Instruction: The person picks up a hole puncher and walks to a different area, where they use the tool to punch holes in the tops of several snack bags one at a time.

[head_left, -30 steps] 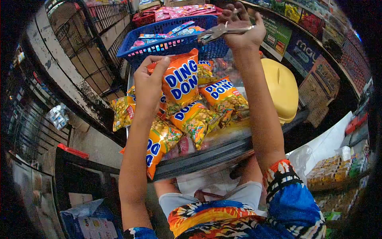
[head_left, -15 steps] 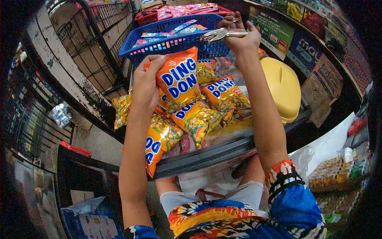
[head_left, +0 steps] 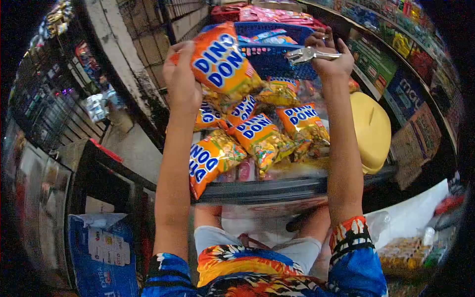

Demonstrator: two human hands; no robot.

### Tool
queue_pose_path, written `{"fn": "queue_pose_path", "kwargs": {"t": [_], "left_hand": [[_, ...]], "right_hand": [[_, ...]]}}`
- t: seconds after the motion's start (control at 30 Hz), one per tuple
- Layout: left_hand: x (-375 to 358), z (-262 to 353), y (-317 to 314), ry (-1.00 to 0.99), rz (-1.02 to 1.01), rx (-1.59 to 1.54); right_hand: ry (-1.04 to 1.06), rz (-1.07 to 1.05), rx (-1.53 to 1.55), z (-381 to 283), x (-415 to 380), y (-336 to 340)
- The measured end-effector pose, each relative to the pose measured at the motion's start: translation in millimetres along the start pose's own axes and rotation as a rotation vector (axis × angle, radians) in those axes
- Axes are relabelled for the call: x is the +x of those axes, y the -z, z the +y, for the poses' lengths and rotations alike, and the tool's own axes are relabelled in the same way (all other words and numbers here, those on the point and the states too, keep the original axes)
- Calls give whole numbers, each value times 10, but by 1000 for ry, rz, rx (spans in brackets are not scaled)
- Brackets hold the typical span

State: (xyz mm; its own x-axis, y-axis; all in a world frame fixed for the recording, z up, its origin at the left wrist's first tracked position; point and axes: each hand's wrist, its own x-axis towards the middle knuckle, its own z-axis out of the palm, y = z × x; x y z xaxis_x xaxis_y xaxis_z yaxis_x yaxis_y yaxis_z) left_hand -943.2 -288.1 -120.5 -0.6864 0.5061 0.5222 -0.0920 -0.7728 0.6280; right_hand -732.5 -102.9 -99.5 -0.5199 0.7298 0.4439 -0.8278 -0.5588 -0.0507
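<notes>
My left hand (head_left: pixel 182 79) grips the top edge of an orange Ding Dong snack packet (head_left: pixel 222 64) and holds it up above a glass counter. My right hand (head_left: pixel 330 53) is raised beside it, closed on a silver metal stapler (head_left: pixel 308 53) whose jaw points left toward the packet. Below the two hands, several more Ding Dong packets (head_left: pixel 262 136) lie spread on the counter top, one of them hanging over the front edge (head_left: pixel 210 161).
A blue plastic basket (head_left: pixel 277 47) with sachets stands behind the packets. A yellow plastic lid (head_left: pixel 373 131) sits at the counter's right. Shelves of goods line the right side, a barred wall the left. A blue carton (head_left: pixel 104 252) stands on the floor at lower left.
My left hand has lifted the held packet higher and further from me. The stapler hand stays raised at its right. The view has shifted, so everything sits further right.
</notes>
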Motion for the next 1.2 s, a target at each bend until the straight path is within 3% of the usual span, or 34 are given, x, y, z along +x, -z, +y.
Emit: {"fn": "queue_pose_path", "kwargs": {"t": [0.1,0.2,0.3,0.37,0.43,0.53,0.57,0.63,0.67,0.7,0.77,0.9,0.97,1.03,1.07,1.1,1.13,1.2], "left_hand": [[183,158,-18,-177,100,-27],[378,231,-90,-620,127,460],[543,136,-186,-813,3,733],[709,-81,-127,-732,-78,661],[735,-220,-140,-647,-283,888],[808,-460,6,-269,-480,823],[845,-561,81,-270,-489,819],[789,-662,163,-266,-612,1107],[796,-729,197,-471,-638,1334],[745,-744,145,-469,-644,1328],[516,-682,-84,-736,-600,1293],[55,-358,-426,-468,-698,1173],[-56,-366,-369,-382,-691,1166],[-154,-398,-290,-84,-572,941],[-214,-420,-255,81,-500,824],[-252,-429,-226,79,-493,823],[-281,-441,-206,214,-480,763],[-268,-473,-167,386,-468,623]], "right_hand": [[-27,-41,18,-21,23,45],[8,-4,-3,-16,2,24],[-27,-34,-3,9,22,49],[-56,-67,-15,22,25,54],[-57,-30,-51,61,15,48],[-52,8,-129,101,-17,23],[-62,34,-172,123,-29,18],[-39,67,-258,197,-25,-13],[-36,87,-441,233,-30,-26],[-34,107,-625,277,-25,-39],[-10,126,-861,423,-29,-21],[-364,89,-939,589,-20,322],[-436,159,-995,733,-84,406],[-547,118,-1035,806,-141,492],[-553,113,-1035,851,-149,526],[-542,86,-1177,886,-149,549],[-527,58,-1322,911,-147,571],[-541,51,-1332,944,-143,665]]}}
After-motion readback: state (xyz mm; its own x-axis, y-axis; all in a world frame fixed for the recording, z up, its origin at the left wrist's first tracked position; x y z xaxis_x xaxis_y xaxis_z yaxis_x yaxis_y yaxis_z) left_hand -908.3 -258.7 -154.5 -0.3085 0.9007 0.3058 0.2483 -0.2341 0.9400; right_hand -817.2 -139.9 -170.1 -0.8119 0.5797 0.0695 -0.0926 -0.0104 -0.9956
